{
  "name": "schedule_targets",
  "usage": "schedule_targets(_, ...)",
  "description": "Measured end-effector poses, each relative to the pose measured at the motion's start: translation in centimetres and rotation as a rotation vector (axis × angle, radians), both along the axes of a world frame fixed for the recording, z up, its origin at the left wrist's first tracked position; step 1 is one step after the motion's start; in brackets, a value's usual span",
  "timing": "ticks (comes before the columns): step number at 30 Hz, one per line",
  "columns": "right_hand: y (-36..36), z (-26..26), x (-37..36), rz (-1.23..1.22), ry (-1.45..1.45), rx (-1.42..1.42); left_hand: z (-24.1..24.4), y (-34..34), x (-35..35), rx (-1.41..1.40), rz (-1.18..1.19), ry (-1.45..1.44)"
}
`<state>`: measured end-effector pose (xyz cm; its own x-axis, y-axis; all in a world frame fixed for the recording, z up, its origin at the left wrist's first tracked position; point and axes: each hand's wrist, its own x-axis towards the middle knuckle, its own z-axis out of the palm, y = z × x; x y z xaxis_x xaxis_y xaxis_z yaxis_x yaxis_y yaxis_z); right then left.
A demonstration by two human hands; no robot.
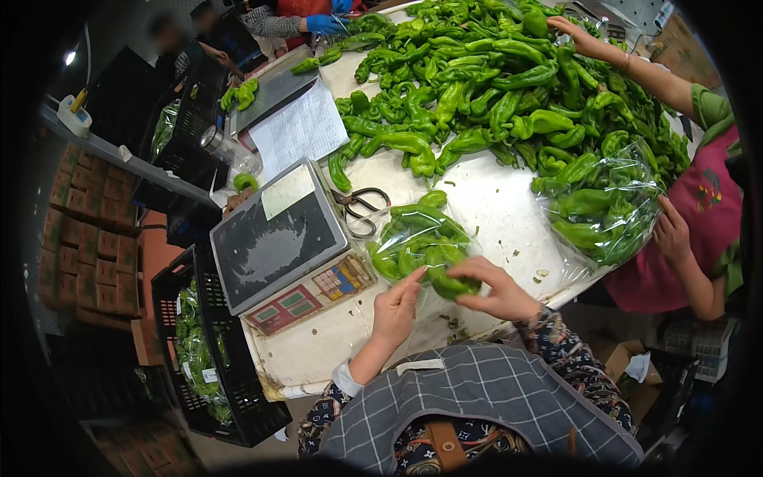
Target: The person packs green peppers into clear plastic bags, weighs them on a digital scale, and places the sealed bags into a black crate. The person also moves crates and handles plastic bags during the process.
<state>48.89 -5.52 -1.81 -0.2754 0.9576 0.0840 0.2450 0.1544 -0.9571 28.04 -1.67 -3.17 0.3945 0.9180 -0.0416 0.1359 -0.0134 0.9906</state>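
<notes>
A clear plastic bag (411, 229) filled with long green peppers lies on the white tabletop before me. With thumb and fingertips, my left hand (396, 313) pinches the near edge of this bag. My right hand (498, 289) has its fingers around a green pepper (450, 280) at the bag's mouth. Part of that pepper is hidden behind the fingers. Left of the bag stands a digital weighing scale (280, 238) with a dark, worn platform. Black-handled scissors (363, 206) rest between the scale and the pepper pile (477, 89).
A co-worker's hand (673, 229) holds another bag of peppers (602, 214) at right. A gloved person (325, 24) works at the far end. A written sheet (298, 128) lies behind the scale. Black crates (229, 358) with bagged peppers stand at left, past the table's edge.
</notes>
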Motion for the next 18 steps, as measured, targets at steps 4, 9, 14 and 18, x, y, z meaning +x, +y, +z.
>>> schedule_targets(4,2.7,-5.1,-4.2,-0.290,-0.143,0.250,0.7,-0.3,0.1,0.057,-0.166,0.186)
schedule_targets(9,4.6,-3.8,-5.6,-0.343,-0.056,0.372,0.2,-0.7,-0.1,0.180,-0.199,0.175)
schedule_targets(14,4.7,-4.3,-5.3,-0.277,-0.566,0.431,0.0,-1.0,-0.3,0.178,-0.251,0.202)
schedule_targets(18,2.3,-3.9,-2.1,-0.336,-0.572,0.255,-0.8,-0.4,-0.1,0.207,-0.138,0.101)
